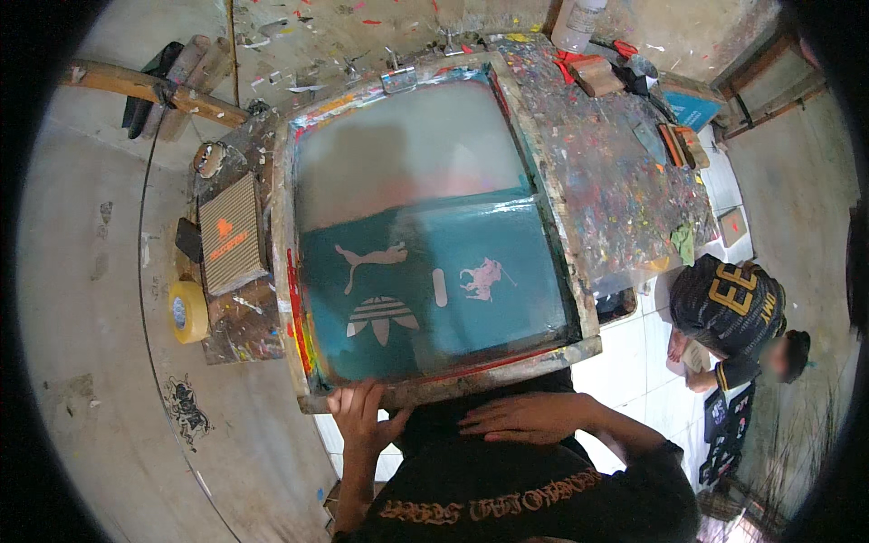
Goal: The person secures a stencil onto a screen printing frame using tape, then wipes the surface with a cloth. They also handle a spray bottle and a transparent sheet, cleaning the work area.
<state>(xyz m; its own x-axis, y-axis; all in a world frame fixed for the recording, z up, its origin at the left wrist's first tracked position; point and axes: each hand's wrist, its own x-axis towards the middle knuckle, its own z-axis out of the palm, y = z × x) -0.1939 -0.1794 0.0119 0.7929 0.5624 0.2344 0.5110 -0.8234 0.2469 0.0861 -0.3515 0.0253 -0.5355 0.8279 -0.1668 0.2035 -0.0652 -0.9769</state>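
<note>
A wooden screen-printing frame [489, 369] lies in front of me, its rim smeared with red, yellow and other paint. Its mesh is pale grey on the far half; the near half is a teal stencil [434, 235] with light shapes: a leaping cat, a striped three-leaf form, a rider on a horse and a short bar. My left hand [358, 407] has its fingers hooked over the near edge by the left corner, thumb apart. Just below that edge, my right hand [520, 418] rests flat against my dark shirt, fingers stretched out and holding nothing.
A metal hinge clamp [398, 80] sits at the frame's far edge. On the paint-spattered table [606, 190] are a cardboard piece [233, 233], a tape roll [188, 312], squeegees [674, 145] and a white bottle [577, 25]. At right, another person [729, 303] bends over.
</note>
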